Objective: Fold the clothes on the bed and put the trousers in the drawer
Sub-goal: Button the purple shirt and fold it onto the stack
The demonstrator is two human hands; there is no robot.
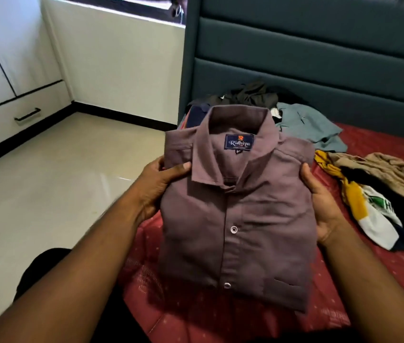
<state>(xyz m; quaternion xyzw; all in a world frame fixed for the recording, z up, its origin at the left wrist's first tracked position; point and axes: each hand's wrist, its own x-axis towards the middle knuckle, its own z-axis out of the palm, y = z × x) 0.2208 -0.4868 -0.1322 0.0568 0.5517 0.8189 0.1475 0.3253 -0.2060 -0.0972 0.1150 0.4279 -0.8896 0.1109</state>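
- Folded shirt (238, 209), grey-purple, held up over the bed (381, 273) between both hands; front side faces the camera.
- Long axis runs near-to-far: collar at the far end, folded hem nearest the person, slightly tilted with the hem swinging right.
- Neck label inside the collar reads "Ridhiya"; smaller line under it too small to read, size tag below partly hidden.
- Two white buttons visible on the placket, one mid-chest, one lower.
- Left hand (157, 186) grips the shirt's left edge near the shoulder, thumb on top by the collar point, fingers under the fabric.
- Right hand (319, 204) clasps the right edge, thumb on the edge, palm against the side, fingers behind.
- Bed has a red patterned sheet and a dark teal padded headboard (319, 58).
- Unfolded clothes on the bed: dark pile (250, 94) by the headboard, one teal garment (307, 125), one beige garment (389, 172), one yellow-white-green top (359, 206) with dark fabric around it. Exact count of dark items unclear; cannot tell which are trousers.
- White cabinet drawer (5, 125) with one black handle at left, shut, well apart from the bed across the floor.
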